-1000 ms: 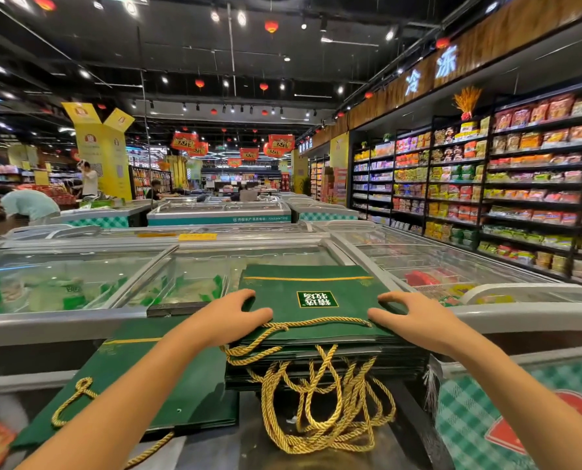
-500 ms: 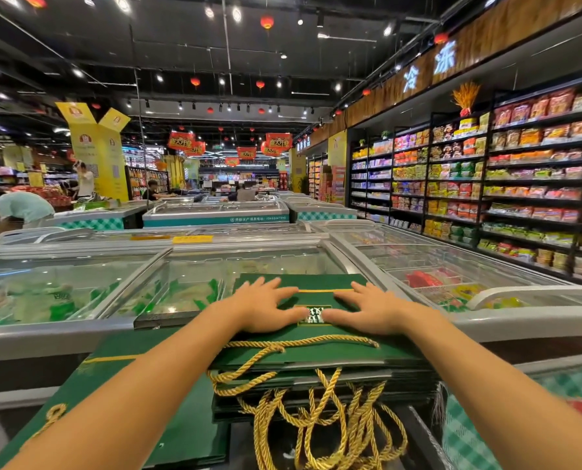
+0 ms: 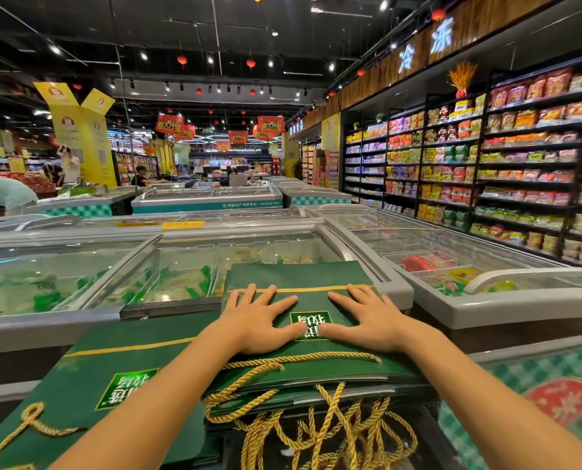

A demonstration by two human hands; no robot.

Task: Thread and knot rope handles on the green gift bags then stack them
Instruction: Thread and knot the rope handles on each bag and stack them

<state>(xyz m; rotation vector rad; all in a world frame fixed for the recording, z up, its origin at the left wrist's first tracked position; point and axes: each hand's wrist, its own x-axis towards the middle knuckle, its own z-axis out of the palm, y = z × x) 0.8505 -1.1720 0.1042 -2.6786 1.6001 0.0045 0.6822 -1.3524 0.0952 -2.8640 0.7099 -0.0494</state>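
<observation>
Green gift bags [image 3: 299, 274] lie stacked under left hand [image 3: 259, 325] and right hand [image 3: 367, 322], fingers [image 3: 279, 305] splayed flat, empty, seemingly pressing the pile level.

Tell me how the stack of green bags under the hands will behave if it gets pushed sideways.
The stack of green bags would probably shear layer by layer, being flat loose sheets. The rope handles hang tangled off the near edge, so likely snag. It seems springy: the left hand and right hand press it flat.
</observation>
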